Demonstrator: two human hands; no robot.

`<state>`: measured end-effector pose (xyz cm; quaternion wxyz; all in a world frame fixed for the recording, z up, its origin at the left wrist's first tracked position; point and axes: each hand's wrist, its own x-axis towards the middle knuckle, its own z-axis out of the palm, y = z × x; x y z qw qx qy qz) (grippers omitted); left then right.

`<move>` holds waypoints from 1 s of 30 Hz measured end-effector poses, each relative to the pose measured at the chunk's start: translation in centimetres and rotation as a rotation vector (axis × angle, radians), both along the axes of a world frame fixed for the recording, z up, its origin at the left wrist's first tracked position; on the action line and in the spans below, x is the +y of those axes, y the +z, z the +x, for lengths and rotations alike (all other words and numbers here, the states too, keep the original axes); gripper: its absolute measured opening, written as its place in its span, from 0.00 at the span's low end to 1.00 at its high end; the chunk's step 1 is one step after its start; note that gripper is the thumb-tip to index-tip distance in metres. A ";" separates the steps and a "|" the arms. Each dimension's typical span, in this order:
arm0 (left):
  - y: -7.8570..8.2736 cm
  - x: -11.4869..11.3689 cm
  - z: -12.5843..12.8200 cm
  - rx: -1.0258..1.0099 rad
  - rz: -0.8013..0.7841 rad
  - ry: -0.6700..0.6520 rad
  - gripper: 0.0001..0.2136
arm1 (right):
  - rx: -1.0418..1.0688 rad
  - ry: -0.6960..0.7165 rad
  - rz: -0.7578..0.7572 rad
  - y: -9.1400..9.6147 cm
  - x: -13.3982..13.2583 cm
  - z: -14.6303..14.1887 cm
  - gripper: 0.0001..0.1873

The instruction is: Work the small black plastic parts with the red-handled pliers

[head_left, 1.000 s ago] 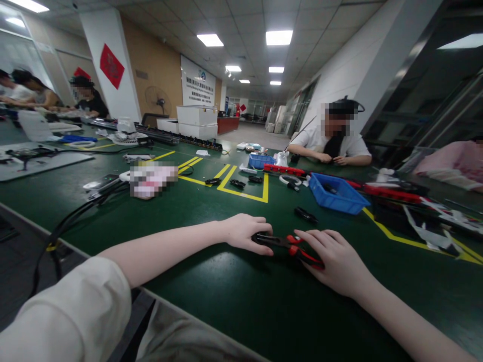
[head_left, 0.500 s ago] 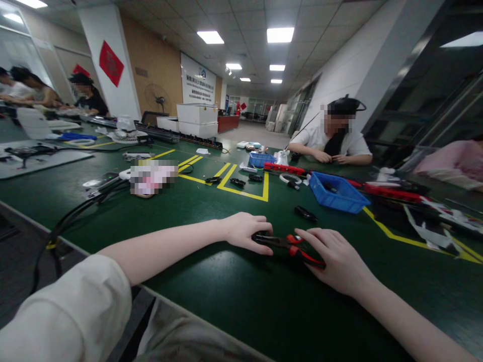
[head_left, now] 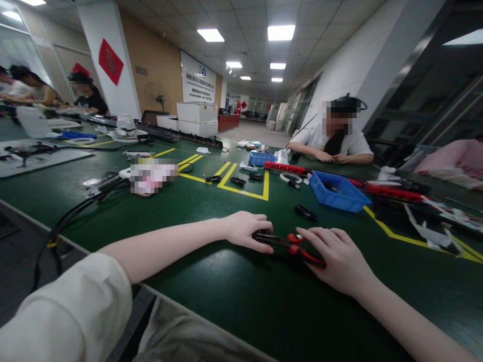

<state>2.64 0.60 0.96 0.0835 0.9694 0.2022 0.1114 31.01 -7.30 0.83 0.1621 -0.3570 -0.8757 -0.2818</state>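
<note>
My right hand (head_left: 337, 259) is closed around the red-and-black handles of a pair of pliers (head_left: 298, 247), whose jaws point left. My left hand (head_left: 249, 232) pinches a small black part (head_left: 260, 235) between thumb and fingers, and the jaws of the pliers reach up to it. Most of that part is hidden by the fingers and the jaws, so its kind cannot be made out. Both hands are low over the green table (head_left: 226, 286). Just beyond my right hand lies a similar-looking black piece (head_left: 306, 212).
A blue bin (head_left: 337, 196) with dark pieces in it stands at the right. Several small black pieces lie near the yellow tape (head_left: 245, 194). A phone (head_left: 153, 178) and black cables (head_left: 71, 216) are at the left. Across the table sits a person (head_left: 334, 130).
Hardly anything differs. Both hands keep the same hold on the pliers and the black part, and the view has shifted very slightly.
</note>
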 end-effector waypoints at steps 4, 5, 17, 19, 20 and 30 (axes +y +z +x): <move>0.1 0.0 0.0 0.006 -0.016 0.006 0.25 | 0.000 -0.004 -0.021 -0.1 0.2 0.1 0.26; 0.1 0.0 0.0 0.004 -0.015 0.005 0.25 | 0.002 -0.007 -0.026 -0.1 0.2 0.1 0.26; -0.1 0.0 -0.1 -0.012 0.017 -0.010 0.26 | -0.017 0.035 -0.036 0.2 0.2 -0.4 0.20; -0.1 0.0 -0.1 -0.009 0.016 -0.009 0.26 | -0.023 0.044 -0.026 0.3 0.1 -0.5 0.19; -0.1 0.0 -0.1 -0.009 0.015 -0.008 0.26 | -0.025 0.047 -0.022 0.4 0.1 -0.5 0.19; 0.0 -0.1 -0.1 0.001 0.006 -0.001 0.26 | -0.013 0.058 -0.004 0.6 0.0 -0.7 0.16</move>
